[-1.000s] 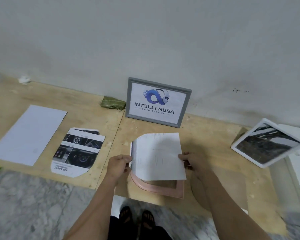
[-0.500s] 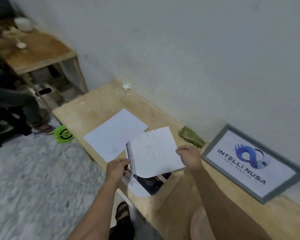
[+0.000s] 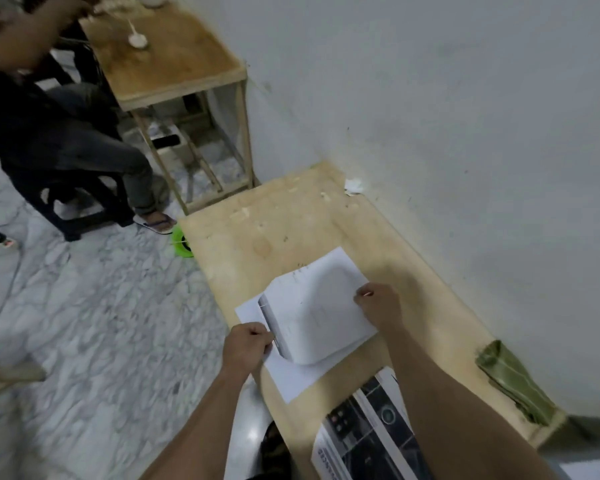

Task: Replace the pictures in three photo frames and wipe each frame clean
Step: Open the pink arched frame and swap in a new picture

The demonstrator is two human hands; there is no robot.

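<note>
Both my hands hold a bent white picture sheet [image 3: 317,320], its blank back facing up, just above a flat white sheet [image 3: 291,375] on the low wooden platform [image 3: 257,230]. My left hand [image 3: 246,348] pinches its near left edge. My right hand [image 3: 380,306] grips its far right edge. A printed dark car-dashboard picture [image 3: 368,441] lies on the platform near my right forearm. A folded green cloth [image 3: 510,379] lies against the wall at the right. No photo frame is in view.
A small wooden table [image 3: 174,60] stands at the far left against the wall. A seated person in dark clothes [image 3: 49,133] is beside it. A green round object [image 3: 181,244] lies on the marble floor by the platform's corner. A crumpled white scrap [image 3: 354,185] lies by the wall.
The view has swung left, away from the grey and pink frames. My hands have carried the white picture sheet left and lowered it over the flat white sheet.
</note>
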